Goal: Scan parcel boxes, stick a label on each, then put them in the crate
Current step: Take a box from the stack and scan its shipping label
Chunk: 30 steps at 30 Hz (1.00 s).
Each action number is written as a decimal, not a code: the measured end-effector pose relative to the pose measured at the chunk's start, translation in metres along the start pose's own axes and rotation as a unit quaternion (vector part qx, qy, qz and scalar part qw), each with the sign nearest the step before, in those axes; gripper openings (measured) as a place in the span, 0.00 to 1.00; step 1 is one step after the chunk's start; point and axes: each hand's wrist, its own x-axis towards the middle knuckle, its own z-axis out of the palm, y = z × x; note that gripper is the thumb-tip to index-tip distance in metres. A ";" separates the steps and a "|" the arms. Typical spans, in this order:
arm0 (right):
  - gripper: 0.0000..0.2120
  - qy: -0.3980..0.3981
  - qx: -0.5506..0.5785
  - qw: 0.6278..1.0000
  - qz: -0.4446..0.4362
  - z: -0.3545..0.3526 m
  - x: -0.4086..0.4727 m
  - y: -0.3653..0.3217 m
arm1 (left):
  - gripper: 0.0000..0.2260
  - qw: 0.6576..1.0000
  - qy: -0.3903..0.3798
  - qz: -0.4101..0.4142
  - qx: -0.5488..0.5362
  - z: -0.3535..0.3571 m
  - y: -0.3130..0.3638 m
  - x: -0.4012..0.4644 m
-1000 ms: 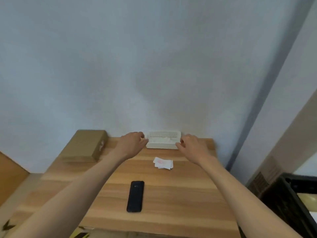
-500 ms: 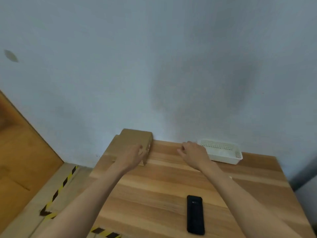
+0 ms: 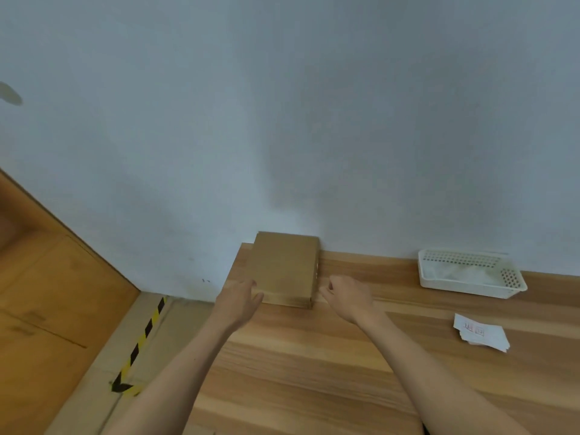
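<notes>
A flat brown cardboard parcel box (image 3: pixel 285 268) lies at the back left corner of the wooden table (image 3: pixel 314 365), against the wall. My left hand (image 3: pixel 240 301) reaches its near left corner with fingers straight, touching the edge. My right hand (image 3: pixel 345 296) hovers just right of the box's near right corner, fingers loosely curled, holding nothing. A small stack of white labels with red print (image 3: pixel 480 335) rests on the table to the right. Neither the scanner nor the crate is in view.
A white perforated plastic basket (image 3: pixel 470 274) stands at the back right against the wall. Left of the table, the floor carries yellow-and-black hazard tape (image 3: pixel 141 343) and a wooden panel (image 3: pixel 47 309).
The view has swung left. Both hands left the white basket and came to the cardboard box, one at each near corner. The black phone-like device has dropped out of view.
</notes>
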 end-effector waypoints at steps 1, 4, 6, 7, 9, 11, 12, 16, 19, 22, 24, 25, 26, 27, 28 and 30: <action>0.16 -0.008 0.007 1.000 0.001 0.005 0.008 -0.001 | 0.21 1.000 -0.005 -0.006 -0.006 0.001 -0.003 0.006; 0.14 -0.020 0.024 1.000 0.005 0.021 0.031 -0.005 | 0.21 1.000 -0.020 -0.021 -0.011 0.008 -0.014 0.017; 0.14 -0.032 0.040 0.999 0.011 0.032 0.044 -0.008 | 0.21 0.998 -0.037 -0.041 -0.038 0.011 -0.026 0.025; 0.15 -0.039 0.049 0.998 0.022 0.038 0.047 -0.009 | 0.21 0.996 -0.045 -0.051 -0.053 0.014 -0.033 0.029; 0.16 -0.055 0.061 0.995 0.048 0.052 0.056 -0.010 | 0.21 0.993 -0.060 -0.059 -0.079 0.021 -0.048 0.040; 0.17 -0.070 0.069 0.993 0.068 0.065 0.066 -0.009 | 0.22 0.989 -0.073 -0.073 -0.104 0.028 -0.061 0.055; 0.17 -0.074 0.073 0.992 0.078 0.072 0.071 -0.009 | 0.21 0.986 -0.082 -0.083 -0.115 0.031 -0.067 0.063; 0.22 -0.104 0.092 0.981 0.137 0.097 0.092 -0.007 | 0.22 0.976 -0.113 -0.110 -0.153 0.044 -0.085 0.098; 0.27 -0.131 0.098 0.971 0.177 0.119 0.115 -0.007 | 0.23 0.967 -0.135 -0.123 -0.180 0.060 -0.096 0.131; 0.31 -0.131 0.114 0.961 0.217 0.139 0.134 -0.012 | 0.28 0.964 -0.155 -0.114 -0.186 0.076 -0.107 0.159; 0.31 -0.116 0.149 0.950 0.250 0.148 0.146 -0.016 | 0.33 0.967 -0.163 -0.098 -0.171 0.091 -0.121 0.177; 0.31 -0.108 0.170 0.943 0.266 0.153 0.152 -0.017 | 0.33 0.967 -0.166 -0.093 -0.170 0.096 -0.125 0.183; 0.30 -0.102 0.192 0.936 0.278 0.157 0.158 -0.017 | 0.32 0.966 -0.163 -0.094 -0.180 0.095 -0.123 0.186; 0.30 -0.095 0.215 0.927 0.291 0.161 0.163 -0.017 | 0.30 0.963 -0.163 -0.099 -0.192 0.097 -0.124 0.191; 0.29 -0.088 0.237 0.919 0.302 0.166 0.167 -0.016 | 0.28 0.960 -0.170 -0.107 -0.197 0.098 -0.124 0.195; 0.27 -0.070 0.282 0.901 0.324 0.175 0.172 -0.015 | 0.24 0.955 -0.179 -0.111 -0.208 0.105 -0.129 0.204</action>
